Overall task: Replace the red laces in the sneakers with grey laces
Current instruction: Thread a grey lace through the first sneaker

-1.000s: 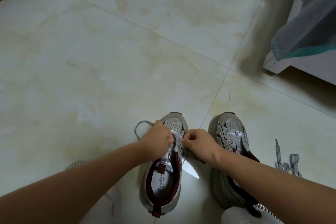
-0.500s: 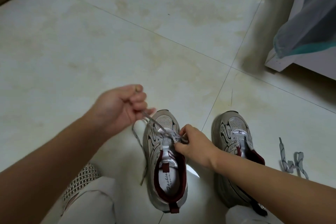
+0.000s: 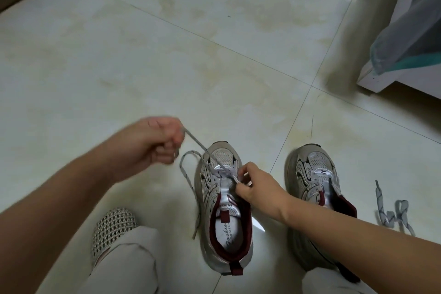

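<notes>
reading "sports" on insole (image 3: pixel 228 234) — "balenci…" on tongue tab (image 3: pixel 225 205)

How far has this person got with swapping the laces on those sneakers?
Done: no red laces show in either shoe. In hand: the left hand pulls a grey lace taut through the lowest eyelets of the left sneaker, while the right hand pinches it at the eyelets. Left: the rest of that shoe's eyelets, then the right sneaker, which has no lace; the spare grey lace lies on the floor beside it.
</notes>
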Demonstrator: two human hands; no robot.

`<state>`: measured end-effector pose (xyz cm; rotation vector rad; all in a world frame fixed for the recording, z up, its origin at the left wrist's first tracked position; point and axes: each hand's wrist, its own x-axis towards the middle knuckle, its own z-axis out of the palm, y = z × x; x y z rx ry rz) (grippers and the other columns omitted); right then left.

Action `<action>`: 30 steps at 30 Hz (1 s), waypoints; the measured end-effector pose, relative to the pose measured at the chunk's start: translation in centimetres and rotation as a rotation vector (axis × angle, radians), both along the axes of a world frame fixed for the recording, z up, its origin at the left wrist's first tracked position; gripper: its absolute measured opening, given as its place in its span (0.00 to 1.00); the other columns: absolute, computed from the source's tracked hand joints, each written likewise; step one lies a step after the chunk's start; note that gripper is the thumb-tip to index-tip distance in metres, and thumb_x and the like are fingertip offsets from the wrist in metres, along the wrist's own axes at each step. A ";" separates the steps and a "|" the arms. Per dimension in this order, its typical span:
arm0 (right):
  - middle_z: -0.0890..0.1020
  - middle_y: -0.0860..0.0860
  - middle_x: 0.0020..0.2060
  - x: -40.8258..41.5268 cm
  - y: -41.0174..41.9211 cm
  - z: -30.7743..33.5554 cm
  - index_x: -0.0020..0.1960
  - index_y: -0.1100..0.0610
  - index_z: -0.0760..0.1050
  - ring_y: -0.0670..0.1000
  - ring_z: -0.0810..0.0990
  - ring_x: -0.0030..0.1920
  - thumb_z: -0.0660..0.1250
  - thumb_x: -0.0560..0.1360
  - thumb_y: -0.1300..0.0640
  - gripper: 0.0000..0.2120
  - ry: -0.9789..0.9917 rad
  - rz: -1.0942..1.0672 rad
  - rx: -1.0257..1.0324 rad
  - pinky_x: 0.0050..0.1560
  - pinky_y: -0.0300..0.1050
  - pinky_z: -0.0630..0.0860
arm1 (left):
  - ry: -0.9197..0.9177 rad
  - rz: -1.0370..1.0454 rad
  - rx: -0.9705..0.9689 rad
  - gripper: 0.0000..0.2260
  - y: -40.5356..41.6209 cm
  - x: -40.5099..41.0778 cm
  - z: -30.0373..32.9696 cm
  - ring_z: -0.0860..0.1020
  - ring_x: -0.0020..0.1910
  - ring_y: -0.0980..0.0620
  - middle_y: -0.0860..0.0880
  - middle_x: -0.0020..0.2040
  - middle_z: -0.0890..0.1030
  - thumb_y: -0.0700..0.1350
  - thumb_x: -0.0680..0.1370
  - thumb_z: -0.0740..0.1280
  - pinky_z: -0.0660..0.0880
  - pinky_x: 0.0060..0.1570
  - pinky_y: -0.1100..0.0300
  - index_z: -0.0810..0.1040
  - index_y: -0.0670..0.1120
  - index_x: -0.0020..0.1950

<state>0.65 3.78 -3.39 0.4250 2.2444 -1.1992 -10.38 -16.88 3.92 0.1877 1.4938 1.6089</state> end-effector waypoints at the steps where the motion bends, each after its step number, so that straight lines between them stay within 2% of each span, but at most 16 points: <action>1: 0.79 0.55 0.49 0.1 0.0 -0.1 0.55 0.56 0.69 0.57 0.78 0.49 0.63 0.75 0.54 0.11 0.005 -0.001 -0.003 0.53 0.54 0.75 | -0.032 0.037 0.116 0.14 -0.3 -0.5 0.4 0.62 0.24 0.58 0.52 0.26 0.67 0.51 0.62 0.77 0.64 0.24 0.68 0.75 0.46 0.29; 3: 0.79 0.56 0.49 0.1 -0.1 -0.1 0.54 0.56 0.70 0.56 0.78 0.48 0.63 0.75 0.54 0.10 0.005 0.001 -0.009 0.53 0.53 0.75 | -0.051 0.041 0.204 0.16 0.1 -0.4 0.4 0.65 0.26 0.56 0.51 0.28 0.70 0.54 0.61 0.77 0.67 0.27 0.66 0.75 0.46 0.29; 4: 0.78 0.56 0.50 0.1 -0.2 0.0 0.56 0.56 0.70 0.56 0.77 0.49 0.63 0.75 0.55 0.11 0.013 0.007 -0.003 0.54 0.53 0.75 | -0.038 0.040 0.175 0.14 0.6 0.0 0.2 0.67 0.27 0.55 0.50 0.30 0.71 0.53 0.63 0.76 0.69 0.30 0.65 0.75 0.47 0.30; 6: 0.75 0.54 0.54 -0.1 -0.4 0.1 0.62 0.54 0.68 0.54 0.76 0.52 0.63 0.74 0.57 0.17 0.056 0.050 0.019 0.57 0.51 0.73 | 0.089 0.005 0.015 0.09 1.7 0.8 -0.4 0.69 0.30 0.55 0.46 0.33 0.72 0.49 0.69 0.69 0.69 0.34 0.65 0.78 0.49 0.30; 8: 0.70 0.52 0.56 -0.4 -0.7 0.6 0.66 0.51 0.67 0.51 0.72 0.56 0.65 0.73 0.59 0.22 0.149 0.128 0.048 0.60 0.43 0.69 | 0.237 -0.027 -0.125 0.11 2.8 1.2 -0.6 0.71 0.32 0.55 0.44 0.35 0.74 0.48 0.72 0.63 0.69 0.36 0.66 0.80 0.51 0.32; 9: 0.71 0.52 0.55 -0.7 -1.0 0.8 0.63 0.51 0.71 0.49 0.71 0.56 0.66 0.73 0.60 0.19 0.212 0.154 0.033 0.59 0.39 0.67 | 0.279 -0.028 -0.143 0.11 3.4 1.3 -0.8 0.72 0.33 0.56 0.46 0.35 0.76 0.47 0.73 0.63 0.69 0.37 0.67 0.80 0.50 0.33; 11: 0.74 0.52 0.46 -1.4 -1.2 1.3 0.48 0.55 0.77 0.47 0.73 0.48 0.67 0.74 0.60 0.04 0.237 0.091 -0.088 0.52 0.38 0.68 | 0.336 0.016 -0.180 0.12 4.4 1.4 -0.9 0.73 0.33 0.57 0.53 0.32 0.78 0.43 0.78 0.63 0.70 0.39 0.66 0.80 0.48 0.35; 13: 0.74 0.52 0.36 -2.0 -1.1 2.1 0.39 0.57 0.73 0.48 0.72 0.39 0.66 0.75 0.61 0.06 0.188 -0.082 -0.261 0.45 0.41 0.69 | 0.412 0.069 -0.274 0.11 5.0 1.4 -1.5 0.75 0.35 0.58 0.57 0.31 0.79 0.40 0.78 0.62 0.71 0.43 0.66 0.79 0.46 0.38; 15: 0.72 0.52 0.36 -2.5 -0.6 2.4 0.44 0.56 0.72 0.48 0.70 0.36 0.67 0.74 0.63 0.04 0.144 -0.190 -0.376 0.40 0.39 0.69 | 0.425 0.088 -0.322 0.10 5.2 1.7 -2.2 0.75 0.37 0.58 0.58 0.32 0.80 0.40 0.78 0.62 0.72 0.44 0.67 0.80 0.46 0.38; 17: 0.71 0.53 0.37 -2.6 -0.1 2.7 0.54 0.55 0.72 0.46 0.71 0.36 0.68 0.73 0.64 0.12 0.108 -0.124 -0.437 0.37 0.34 0.71 | 0.386 0.061 -0.293 0.11 5.5 2.2 -2.3 0.75 0.35 0.59 0.57 0.32 0.80 0.39 0.78 0.62 0.73 0.42 0.69 0.80 0.47 0.38; 18: 0.71 0.53 0.37 -2.8 -0.1 2.9 0.54 0.57 0.72 0.44 0.73 0.35 0.67 0.73 0.65 0.10 0.103 -0.080 -0.481 0.36 0.31 0.71 | 0.366 0.048 -0.273 0.10 5.7 2.5 -2.4 0.75 0.34 0.59 0.55 0.32 0.80 0.38 0.77 0.62 0.73 0.41 0.70 0.80 0.46 0.39; 20: 0.74 0.50 0.32 -3.1 -0.1 3.5 0.45 0.60 0.73 0.41 0.73 0.30 0.63 0.76 0.65 0.02 0.092 -0.094 -0.526 0.33 0.30 0.71 | 0.359 0.069 -0.270 0.08 6.1 2.9 -2.6 0.75 0.33 0.58 0.48 0.36 0.80 0.38 0.77 0.62 0.74 0.41 0.66 0.79 0.43 0.41; 23: 0.71 0.49 0.25 -3.9 0.9 2.9 0.37 0.57 0.70 0.45 0.69 0.26 0.59 0.78 0.63 0.11 0.076 -0.320 -0.405 0.31 0.38 0.68 | 0.472 0.168 -0.477 0.04 6.0 2.8 -4.3 0.74 0.36 0.55 0.49 0.44 0.76 0.41 0.78 0.63 0.71 0.44 0.60 0.75 0.46 0.51; 26: 0.69 0.53 0.27 -4.2 2.9 2.2 0.36 0.57 0.68 0.49 0.66 0.28 0.56 0.78 0.62 0.12 0.046 -0.537 -0.262 0.32 0.41 0.67 | 0.659 -0.059 -0.751 0.11 4.8 2.8 -6.3 0.71 0.45 0.52 0.48 0.54 0.72 0.42 0.77 0.62 0.69 0.51 0.59 0.71 0.47 0.60; 28: 0.70 0.53 0.29 -3.9 3.9 2.0 0.37 0.58 0.68 0.50 0.67 0.29 0.56 0.78 0.62 0.11 0.040 -0.547 -0.197 0.32 0.42 0.67 | 0.804 -0.291 -0.813 0.11 4.0 3.3 -7.3 0.71 0.51 0.51 0.48 0.55 0.72 0.42 0.76 0.63 0.67 0.54 0.59 0.74 0.47 0.58; 30: 0.71 0.54 0.29 -3.5 3.9 2.4 0.37 0.59 0.67 0.50 0.68 0.29 0.56 0.78 0.62 0.11 0.050 -0.472 -0.200 0.33 0.42 0.69 | 0.945 -0.373 -0.796 0.13 3.6 4.2 -7.8 0.68 0.52 0.53 0.52 0.52 0.70 0.48 0.74 0.66 0.65 0.56 0.59 0.76 0.50 0.58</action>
